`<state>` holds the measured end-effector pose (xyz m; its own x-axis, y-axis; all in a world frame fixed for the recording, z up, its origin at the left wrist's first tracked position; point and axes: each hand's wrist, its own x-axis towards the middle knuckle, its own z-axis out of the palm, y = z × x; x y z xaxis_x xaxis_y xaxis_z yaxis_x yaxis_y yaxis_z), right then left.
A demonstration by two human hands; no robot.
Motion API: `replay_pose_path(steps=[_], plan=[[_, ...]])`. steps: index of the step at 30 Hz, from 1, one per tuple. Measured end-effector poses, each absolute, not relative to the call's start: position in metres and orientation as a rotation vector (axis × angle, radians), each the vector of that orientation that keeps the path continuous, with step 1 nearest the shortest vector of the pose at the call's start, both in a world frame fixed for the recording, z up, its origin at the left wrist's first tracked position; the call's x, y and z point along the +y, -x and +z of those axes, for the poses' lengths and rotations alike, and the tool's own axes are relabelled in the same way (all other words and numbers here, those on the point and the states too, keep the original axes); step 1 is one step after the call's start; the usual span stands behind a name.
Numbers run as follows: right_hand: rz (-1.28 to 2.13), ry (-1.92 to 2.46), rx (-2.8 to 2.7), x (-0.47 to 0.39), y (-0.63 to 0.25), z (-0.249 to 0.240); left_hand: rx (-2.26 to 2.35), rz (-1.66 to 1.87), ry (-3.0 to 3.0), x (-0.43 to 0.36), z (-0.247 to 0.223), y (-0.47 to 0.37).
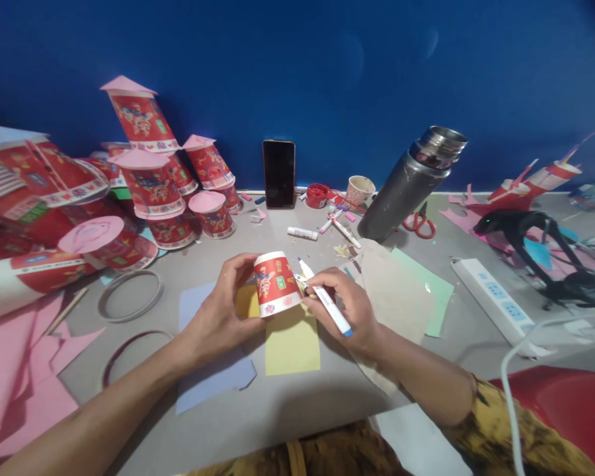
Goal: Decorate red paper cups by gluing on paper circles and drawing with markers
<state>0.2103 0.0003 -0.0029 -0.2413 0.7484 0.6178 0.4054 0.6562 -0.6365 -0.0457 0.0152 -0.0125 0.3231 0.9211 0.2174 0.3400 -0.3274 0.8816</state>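
Fingers and thumb of my left hand wrap round a red printed paper cup with white bands at top and bottom. My right hand grips a white marker pen with a blue end, its tip pointing up and left beside the cup. A small dark thing also shows at the right fingertips, too small to make out. Under the hands lie a yellow paper sheet and a light blue paper sheet.
Paper-cup towers with pink cone roofs crowd the left. A phone leans on the blue wall. A dark thermos, red-handled scissors, loose markers and a white power strip stand or lie at the centre and right.
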Motion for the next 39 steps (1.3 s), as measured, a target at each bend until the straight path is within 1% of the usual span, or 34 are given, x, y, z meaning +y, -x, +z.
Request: replay_pose_path(steps=[7,12,14,19,26,39], plan=[[0.33,0.767,-1.915,0.002,-0.208,-0.01,1.057,0.983,-1.742,0.014,-0.014,0.045],[0.243,0.708,-1.975,0.003,-0.206,-0.014,0.996,0.82,-1.714,0.013,-0.003,0.047],[0.228,0.677,-2.015,0.001,-0.205,-0.017,0.966,0.806,-1.696,0.013,0.001,0.048],[0.237,0.65,-2.062,-0.001,-0.203,-0.021,1.064,0.825,-1.868,0.015,0.004,0.049],[0.345,0.606,-1.94,-0.003,-0.209,0.003,1.206,0.927,-1.955,0.019,-0.003,0.05],[0.424,0.661,-1.912,-0.004,-0.203,-0.002,1.077,1.035,-2.233,0.02,-0.009,0.05]])
